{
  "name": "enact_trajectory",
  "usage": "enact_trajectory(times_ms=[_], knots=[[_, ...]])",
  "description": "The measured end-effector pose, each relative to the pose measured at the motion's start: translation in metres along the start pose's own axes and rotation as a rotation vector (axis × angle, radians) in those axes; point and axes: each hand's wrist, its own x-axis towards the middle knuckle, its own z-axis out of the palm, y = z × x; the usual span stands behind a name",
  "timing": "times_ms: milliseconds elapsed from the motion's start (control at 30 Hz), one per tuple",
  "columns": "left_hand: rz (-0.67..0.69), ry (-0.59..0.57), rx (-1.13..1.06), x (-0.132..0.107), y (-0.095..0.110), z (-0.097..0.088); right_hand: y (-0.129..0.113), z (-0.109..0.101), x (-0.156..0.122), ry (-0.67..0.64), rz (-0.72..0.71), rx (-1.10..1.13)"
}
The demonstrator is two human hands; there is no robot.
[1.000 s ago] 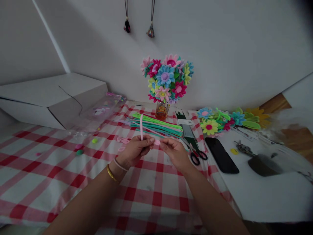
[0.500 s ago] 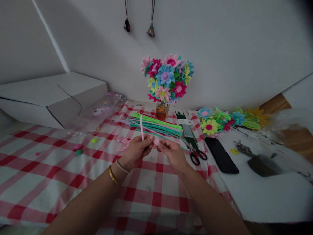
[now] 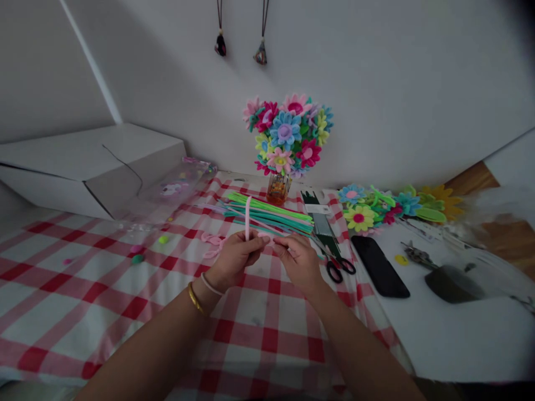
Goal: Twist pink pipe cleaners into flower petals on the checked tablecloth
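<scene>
A pale pink pipe cleaner stands up out of my left hand, whose thumb and fingers are closed around it. My right hand pinches the pink piece at its other end, close to the left fingertips. The short stretch between the hands is mostly covered by fingers. Just behind my left hand, a bent pink pipe cleaner shape with loops lies on the checked cloth. Beyond both hands lies a bundle of green, teal and pink pipe cleaners. Scissors with black handles rest right of my right hand.
A vase of fuzzy flowers stands at the back. Dark green stems lie near it. On the right are a phone, keys and loose flowers. A white box, plastic bag and pompoms occupy the left.
The view has shifted slightly. My right hand's fingers have moved up and turned over the pink piece, hiding more of it. The upright pink end leans less.
</scene>
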Motion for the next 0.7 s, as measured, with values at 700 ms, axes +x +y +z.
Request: enact_trajectory(times_ms=[700], knots=[[-0.042,-0.024,-0.003,0.0020,-0.0038,0.0007,-0.0055,0.0017,-0.0018,-0.034,0.005,-0.080]])
